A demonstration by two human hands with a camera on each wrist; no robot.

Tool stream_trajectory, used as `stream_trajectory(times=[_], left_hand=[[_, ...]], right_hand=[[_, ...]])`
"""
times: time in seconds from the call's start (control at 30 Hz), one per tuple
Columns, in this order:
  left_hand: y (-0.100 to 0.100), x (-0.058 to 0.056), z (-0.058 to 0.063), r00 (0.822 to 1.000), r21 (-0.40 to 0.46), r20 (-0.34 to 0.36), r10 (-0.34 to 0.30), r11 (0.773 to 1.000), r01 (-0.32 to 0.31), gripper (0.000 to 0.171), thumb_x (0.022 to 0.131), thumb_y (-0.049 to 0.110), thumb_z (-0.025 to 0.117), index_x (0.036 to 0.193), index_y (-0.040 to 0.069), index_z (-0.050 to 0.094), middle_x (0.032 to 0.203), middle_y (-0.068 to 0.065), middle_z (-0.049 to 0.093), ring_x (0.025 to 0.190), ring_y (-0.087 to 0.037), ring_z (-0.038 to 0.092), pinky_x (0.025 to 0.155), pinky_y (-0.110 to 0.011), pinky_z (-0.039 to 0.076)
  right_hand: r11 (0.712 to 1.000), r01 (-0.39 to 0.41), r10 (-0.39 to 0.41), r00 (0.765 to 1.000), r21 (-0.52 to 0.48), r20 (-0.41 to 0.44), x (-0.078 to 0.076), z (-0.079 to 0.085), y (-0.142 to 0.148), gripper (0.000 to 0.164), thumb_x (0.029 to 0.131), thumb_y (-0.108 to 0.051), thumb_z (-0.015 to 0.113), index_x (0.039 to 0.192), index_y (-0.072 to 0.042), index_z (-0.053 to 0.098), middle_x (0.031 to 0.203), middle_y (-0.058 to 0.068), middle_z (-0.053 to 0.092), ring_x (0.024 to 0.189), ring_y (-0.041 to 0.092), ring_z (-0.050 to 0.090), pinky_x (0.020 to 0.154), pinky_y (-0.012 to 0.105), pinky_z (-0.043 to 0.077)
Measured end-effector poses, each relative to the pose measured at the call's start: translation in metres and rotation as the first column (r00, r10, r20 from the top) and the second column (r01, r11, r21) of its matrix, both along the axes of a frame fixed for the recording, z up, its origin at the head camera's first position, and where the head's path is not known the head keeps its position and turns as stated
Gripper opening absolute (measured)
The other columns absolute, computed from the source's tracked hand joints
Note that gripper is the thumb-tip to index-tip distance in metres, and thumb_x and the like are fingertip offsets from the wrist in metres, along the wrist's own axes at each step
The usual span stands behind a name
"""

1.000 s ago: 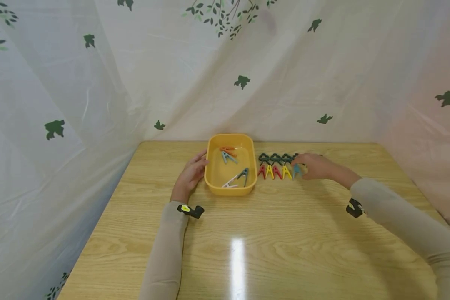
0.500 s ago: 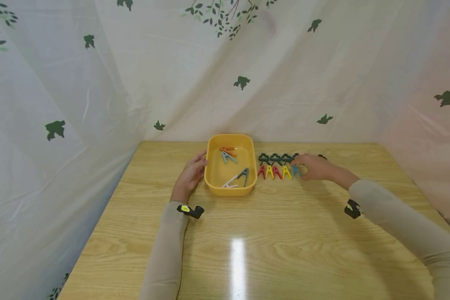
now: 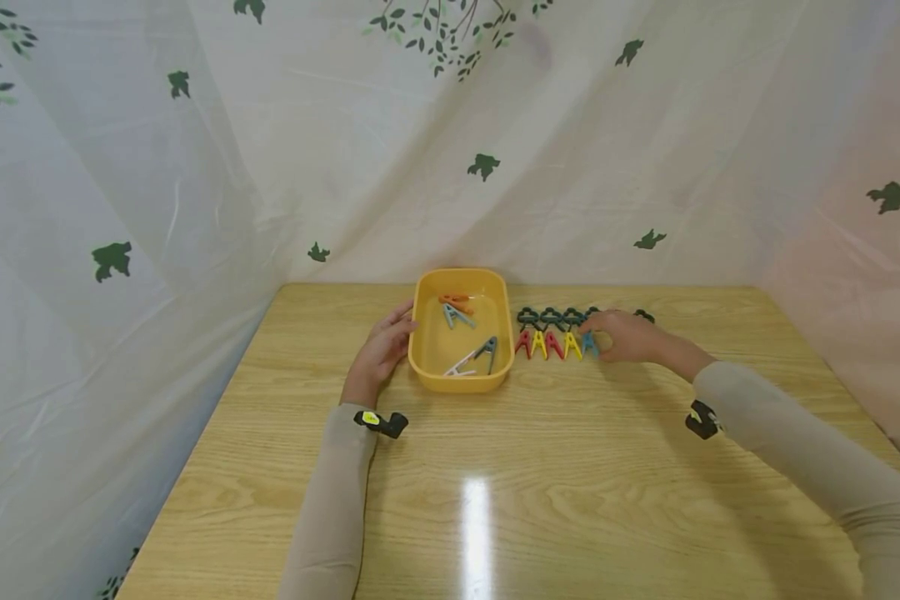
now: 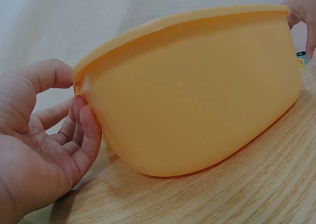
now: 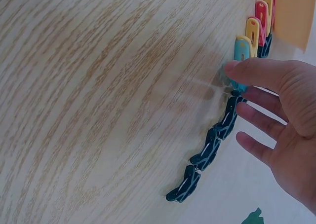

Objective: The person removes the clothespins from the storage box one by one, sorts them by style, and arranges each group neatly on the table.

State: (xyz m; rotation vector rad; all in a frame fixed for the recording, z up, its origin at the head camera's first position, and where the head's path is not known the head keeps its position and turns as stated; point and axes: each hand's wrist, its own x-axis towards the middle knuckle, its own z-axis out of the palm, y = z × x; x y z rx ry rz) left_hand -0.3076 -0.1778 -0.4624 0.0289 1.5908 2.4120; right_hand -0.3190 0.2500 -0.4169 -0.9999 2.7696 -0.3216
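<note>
My left hand (image 3: pixel 382 352) holds the near-left side of a yellow plastic tub (image 4: pixel 197 95), thumb at the rim and fingers curled against the wall. Between thumb and index finger of my right hand (image 3: pixel 626 335) is a blue clothespin (image 5: pixel 242 50); the other fingers are spread behind it. It sits at the right end of a row of red and yellow clothespins, close beside a yellow clothespin (image 3: pixel 572 345). Behind runs a row of dark green clips (image 3: pixel 551 317), partly covered by my right hand. Inside the tub lie an orange clothespin (image 3: pixel 456 300) and several grey and white ones.
The wooden table (image 3: pixel 555 483) ends at a pale curtain (image 3: pixel 390 183) with leaf and bird prints, just behind the tub and the clips. A dark green clip (image 3: pixel 644 315) shows past my right hand at the back.
My right hand has slid slightly left with the blue clothespin, bringing it up to the yellow one. More of the dark green clip on the right now shows. My left hand and the tub stay put.
</note>
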Motion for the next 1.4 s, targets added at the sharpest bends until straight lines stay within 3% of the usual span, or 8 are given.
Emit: stream_trajectory(times=[0.23,0.5,0.87,1.4], left_hand=[[0.0003,-0.0002,-0.0016,1.000,0.006,-0.015,-0.005,1.000,0.005,0.055,0.093,0.003,0.049,0.145,0.013,0.035,0.146,-0.025,0.033,0.132,-0.036,0.035,0.097,-0.036,0.045],[0.0004,-0.0010,-0.0011,1.000,0.006,0.012,0.005,1.000,-0.005,0.054,0.092,0.003,0.051,0.144,0.014,0.038,0.146,-0.020,0.037,0.132,-0.034,0.037,0.099,-0.038,0.043],[-0.0012,-0.0021,-0.0028,1.000,0.018,-0.001,-0.019,1.000,0.019,0.057,0.092,0.004,0.050,0.146,0.012,0.033,0.147,-0.020,0.034,0.133,-0.034,0.034,0.105,-0.042,0.038],[-0.0011,-0.0014,-0.0032,1.000,0.014,0.002,-0.004,1.000,0.004,0.055,0.092,0.004,0.052,0.144,0.015,0.037,0.146,-0.020,0.036,0.132,-0.034,0.037,0.099,-0.038,0.043]], right_hand=[[1.000,0.004,-0.004,1.000,0.013,0.001,0.0003,0.0006,-0.0027,0.050,0.075,-0.005,0.075,0.122,0.000,0.059,0.125,0.018,0.058,0.114,0.039,0.053,0.088,0.052,0.047],[1.000,0.000,0.000,1.000,0.016,0.004,-0.0004,-0.0008,-0.0035,0.049,0.075,-0.007,0.075,0.122,-0.001,0.059,0.122,0.017,0.059,0.111,0.038,0.055,0.086,0.051,0.049],[0.999,-0.024,0.024,1.000,0.028,0.010,-0.0016,-0.0021,-0.0026,0.049,0.076,-0.007,0.074,0.122,-0.001,0.059,0.121,0.017,0.059,0.108,0.036,0.057,0.084,0.049,0.050],[1.000,-0.021,0.020,0.999,0.018,0.030,-0.0030,0.0010,-0.0045,0.051,0.077,-0.008,0.074,0.125,-0.001,0.058,0.125,0.017,0.058,0.114,0.037,0.054,0.088,0.051,0.048]])
